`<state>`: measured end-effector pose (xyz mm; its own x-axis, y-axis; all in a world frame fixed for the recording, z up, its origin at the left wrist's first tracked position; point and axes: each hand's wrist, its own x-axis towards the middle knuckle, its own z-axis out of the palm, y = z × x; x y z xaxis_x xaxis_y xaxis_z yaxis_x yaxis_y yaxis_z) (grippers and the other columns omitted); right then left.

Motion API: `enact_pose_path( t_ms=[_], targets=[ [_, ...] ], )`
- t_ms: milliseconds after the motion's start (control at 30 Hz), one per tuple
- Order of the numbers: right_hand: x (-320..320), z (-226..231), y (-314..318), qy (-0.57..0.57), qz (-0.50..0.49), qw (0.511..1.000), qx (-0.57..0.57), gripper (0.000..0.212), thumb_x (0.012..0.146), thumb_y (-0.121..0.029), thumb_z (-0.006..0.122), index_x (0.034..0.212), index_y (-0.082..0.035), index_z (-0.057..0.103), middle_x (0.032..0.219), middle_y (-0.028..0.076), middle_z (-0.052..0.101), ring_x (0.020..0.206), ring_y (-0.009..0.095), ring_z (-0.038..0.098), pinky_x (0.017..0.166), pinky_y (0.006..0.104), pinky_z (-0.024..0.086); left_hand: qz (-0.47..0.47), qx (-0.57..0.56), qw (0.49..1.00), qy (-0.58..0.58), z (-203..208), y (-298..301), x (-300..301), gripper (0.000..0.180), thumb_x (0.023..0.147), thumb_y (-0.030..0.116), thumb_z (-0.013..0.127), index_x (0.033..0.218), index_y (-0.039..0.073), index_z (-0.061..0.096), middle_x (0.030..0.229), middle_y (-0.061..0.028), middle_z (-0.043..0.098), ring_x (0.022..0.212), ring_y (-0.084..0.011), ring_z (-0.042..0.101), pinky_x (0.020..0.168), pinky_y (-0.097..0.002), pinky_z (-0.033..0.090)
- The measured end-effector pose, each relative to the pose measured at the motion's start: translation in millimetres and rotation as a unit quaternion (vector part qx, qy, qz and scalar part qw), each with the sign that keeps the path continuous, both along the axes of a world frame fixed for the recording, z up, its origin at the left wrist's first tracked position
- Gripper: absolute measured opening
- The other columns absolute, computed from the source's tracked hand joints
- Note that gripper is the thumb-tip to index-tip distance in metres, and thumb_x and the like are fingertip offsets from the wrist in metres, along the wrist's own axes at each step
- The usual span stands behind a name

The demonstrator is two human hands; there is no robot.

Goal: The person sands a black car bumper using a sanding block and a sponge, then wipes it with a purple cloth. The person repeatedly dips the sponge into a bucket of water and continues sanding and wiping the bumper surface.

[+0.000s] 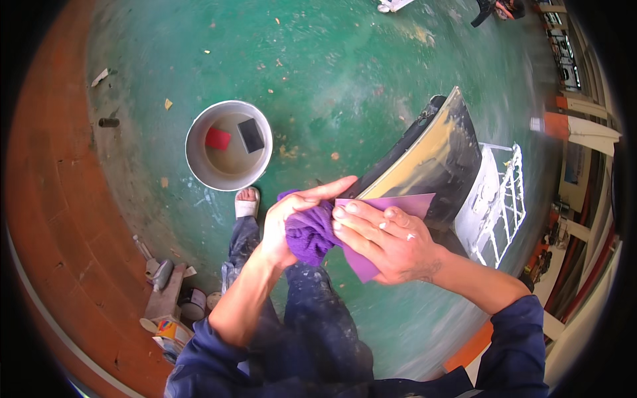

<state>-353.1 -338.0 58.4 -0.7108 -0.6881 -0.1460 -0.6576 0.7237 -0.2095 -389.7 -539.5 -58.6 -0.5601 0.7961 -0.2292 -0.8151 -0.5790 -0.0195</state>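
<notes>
My left hand (275, 229) grips a bunched purple cloth (309, 235), its fingers pointing toward the near end of a black panel. That curved black panel (464, 142), which looks like a vehicle body part, has a tan filler-like patch along one edge. My right hand (398, 249) holds a purple sheet, apparently sandpaper (417, 204), beneath its extended fingers, at the panel's near end. White specks dot the right fingers. The sheet sticks out on both sides of that hand, and its middle is covered. Cloth and right fingertips meet between the two hands.
A round metal basin (191, 156) on the green floor holds water, a red pad (217, 138) and a dark block (251, 135). The panel rests by a white-splattered stand (507, 205). A small bench (164, 292) and cans (193, 304) stand at left. Shelving lines the right.
</notes>
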Motion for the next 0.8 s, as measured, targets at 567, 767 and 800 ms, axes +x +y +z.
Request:
enact_pose_path(
  t_ms=[567, 767, 800],
  targets=[
    [5.9, 7.7, 35.0, 0.028, 0.011, 0.999, 0.031, 0.07, 0.085, -0.037, 0.062, 0.147, -0.007, 0.053, 0.146, 0.003, 0.06, 0.142, 0.019, 0.049, 0.122, 0.0453, 0.018, 0.017, -0.082, 0.995, 0.048, 13.9, 1.7, -0.1, 0.084, 0.08, 0.028, 0.053, 0.153, -0.012, 0.036, 0.149, -0.0271, 0.051, 0.131, -0.0303, 0.058, 0.117, -0.0384, 0.04],
    [-14.6, 8.9, 1.2, -0.027, 0.013, 0.999, 0.021, 0.075, 0.085, -0.043, 0.063, 0.149, -0.007, 0.05, 0.154, 0.008, 0.052, 0.143, 0.019, 0.047, 0.125, 0.043, 0.013, 0.036, -0.033, 0.999, -0.019, 13.5, 2.8, 6.5, 0.089, 0.076, 0.025, 0.054, 0.152, -0.017, 0.032, 0.146, -0.033, 0.05, 0.129, -0.0383, 0.059, 0.118, -0.0436, 0.04],
    [-9.6, 8.2, 9.5, -0.025, 0.016, 0.999, 0.019, 0.075, 0.085, -0.043, 0.063, 0.149, -0.006, 0.05, 0.154, 0.008, 0.052, 0.144, 0.019, 0.047, 0.126, 0.0428, 0.012, 0.036, -0.053, 0.998, -0.013, 14.1, -0.3, 5.8, 0.089, 0.076, 0.024, 0.053, 0.152, -0.017, 0.031, 0.146, -0.033, 0.05, 0.129, -0.0384, 0.059, 0.118, -0.044, 0.04]
  ],
)
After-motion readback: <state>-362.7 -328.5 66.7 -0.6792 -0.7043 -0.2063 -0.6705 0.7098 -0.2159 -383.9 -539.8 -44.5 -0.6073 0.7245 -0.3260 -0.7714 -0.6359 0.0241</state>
